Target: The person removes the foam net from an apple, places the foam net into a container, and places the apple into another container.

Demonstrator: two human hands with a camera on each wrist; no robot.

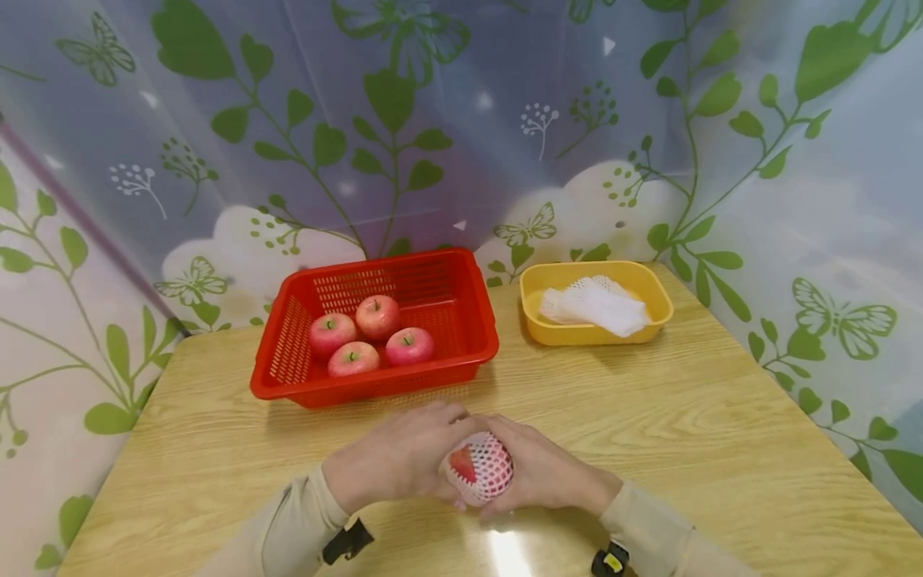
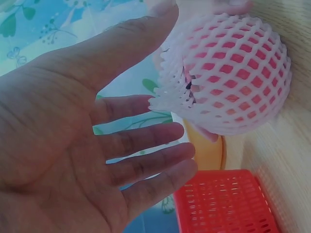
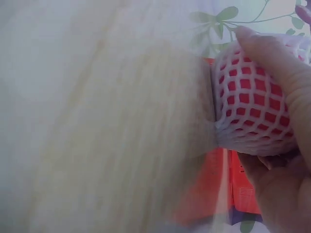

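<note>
An apple in a white foam net (image 1: 490,469) is held above the table's near side by my right hand (image 1: 544,469). In the right wrist view the thumb lies along one side of the net (image 3: 252,97), with fingers beneath it. My left hand (image 1: 407,457) is at the apple's other side. Its fingers (image 2: 150,141) look nearly straight and spread in the left wrist view, the index fingertip by the net's gathered edge. Whether that fingertip touches the net I cannot tell. Part of the apple's red skin shows bare between the hands in the head view.
Behind the hands stands a red plastic basket (image 1: 479,353) with several bare apples (image 1: 353,359). To its right, a yellow tub (image 1: 530,320) contains white foam nets (image 1: 598,304). Both rest on a wooden table (image 1: 692,449) against a leaf-patterned curtain (image 1: 461,144).
</note>
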